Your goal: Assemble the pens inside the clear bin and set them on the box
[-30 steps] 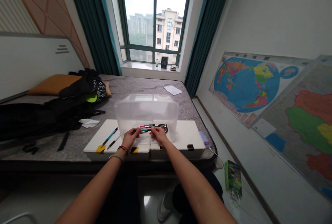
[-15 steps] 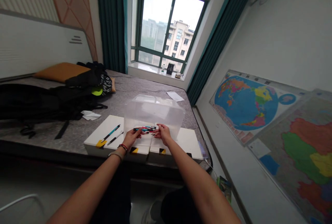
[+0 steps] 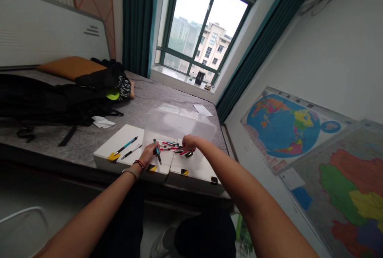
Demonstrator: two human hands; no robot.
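Observation:
My left hand is closed round a teal pen that stands nearly upright, just in front of a clear plastic box. My right hand hovers with curled fingers over several red, teal and black pens lying by the box's front wall; whether it grips one I cannot tell. Box and pens rest on two white boards at the bed's near edge. Two more pens lie on the left board.
A grey bed carries a black bag, dark clothes, an orange pillow, crumpled paper and a white sheet. A window is behind, maps lean on the right wall.
My left hand has lifted a teal pen away from the bunch and tipped it upright. My right hand moved slightly right over the remaining pens. The view has tilted left.

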